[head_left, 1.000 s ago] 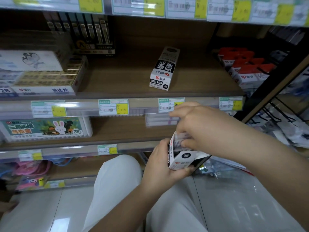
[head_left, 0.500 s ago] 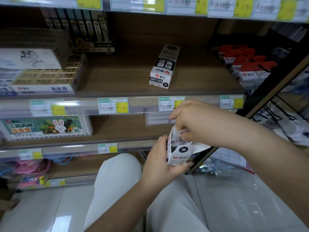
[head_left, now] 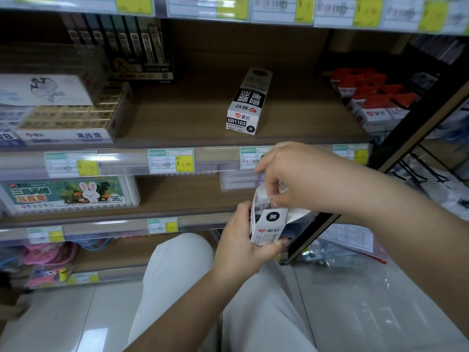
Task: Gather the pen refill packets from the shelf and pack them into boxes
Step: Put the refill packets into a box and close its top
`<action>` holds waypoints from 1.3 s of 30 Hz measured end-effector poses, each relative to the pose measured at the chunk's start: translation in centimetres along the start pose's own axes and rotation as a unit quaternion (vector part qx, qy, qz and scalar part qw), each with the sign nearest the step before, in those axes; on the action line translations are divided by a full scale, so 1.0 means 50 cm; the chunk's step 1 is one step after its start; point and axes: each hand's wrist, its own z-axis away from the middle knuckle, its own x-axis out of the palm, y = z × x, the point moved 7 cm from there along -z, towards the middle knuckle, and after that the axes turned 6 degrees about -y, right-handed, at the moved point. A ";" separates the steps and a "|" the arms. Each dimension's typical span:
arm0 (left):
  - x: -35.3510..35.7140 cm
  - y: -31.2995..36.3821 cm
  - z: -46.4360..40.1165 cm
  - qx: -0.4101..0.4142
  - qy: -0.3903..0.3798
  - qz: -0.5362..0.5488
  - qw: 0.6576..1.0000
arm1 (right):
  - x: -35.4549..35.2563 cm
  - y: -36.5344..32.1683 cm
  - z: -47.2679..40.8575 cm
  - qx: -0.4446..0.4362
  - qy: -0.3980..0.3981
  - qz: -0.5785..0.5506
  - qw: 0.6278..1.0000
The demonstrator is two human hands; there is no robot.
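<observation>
Gripping a small white refill box [head_left: 266,224] from below and behind, the left hand [head_left: 241,240] curls round its lower body and holds it upright over the lap, in front of the lower shelf edge. At the box's open top the right hand [head_left: 299,179] pinches pale refill packets [head_left: 262,203] between thumb and fingertips, feeding them into the mouth beside the raised flap [head_left: 298,214]. Thin card like this looks light and easily crushed, so a hold low on the body seems wise; the slim packets probably flex and may catch on the rim. A matching closed box [head_left: 247,105] lies on the upper wooden shelf [head_left: 177,118], well apart from neighbours, with open board around it. To the right, a dark slanted rack frame [head_left: 406,138] stands close to the right forearm, so room for the elbow looks tighter there.
</observation>
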 end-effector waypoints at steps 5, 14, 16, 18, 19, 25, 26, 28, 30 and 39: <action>-0.002 0.004 -0.002 -0.005 -0.004 0.007 1.000 | -0.003 0.009 -0.012 -0.001 0.035 -0.006 0.999; 0.001 0.005 -0.004 -0.001 -0.007 -0.008 1.000 | 0.019 -0.001 -0.027 -0.024 0.005 0.015 1.000; 0.003 0.005 -0.004 0.007 -0.007 -0.011 1.000 | 0.026 -0.003 -0.034 -0.020 -0.006 0.019 1.000; 0.008 0.006 -0.002 0.018 -0.011 -0.020 1.000 | 0.035 -0.004 -0.039 -0.026 -0.022 0.036 0.999; 0.010 0.007 -0.002 0.021 -0.014 -0.023 0.999 | 0.038 -0.004 -0.041 -0.032 -0.029 0.048 0.998; 0.015 0.006 0.000 0.024 -0.018 -0.038 0.999 | 0.046 0.000 -0.045 -0.040 -0.056 0.049 0.996; 0.015 0.008 0.000 0.025 -0.017 -0.035 0.999 | 0.047 0.002 -0.044 -0.036 -0.060 0.036 0.997; 0.014 0.011 0.000 0.027 -0.014 -0.028 0.999 | 0.048 0.005 -0.039 -0.031 -0.059 0.014 0.998; 0.012 0.012 0.000 0.026 -0.012 -0.026 0.999 | 0.041 0.005 -0.032 -0.025 -0.046 0.007 0.999; 0.001 0.013 0.000 0.013 -0.002 -0.009 1.000 | 0.022 0.009 -0.026 -0.017 -0.041 -0.008 0.999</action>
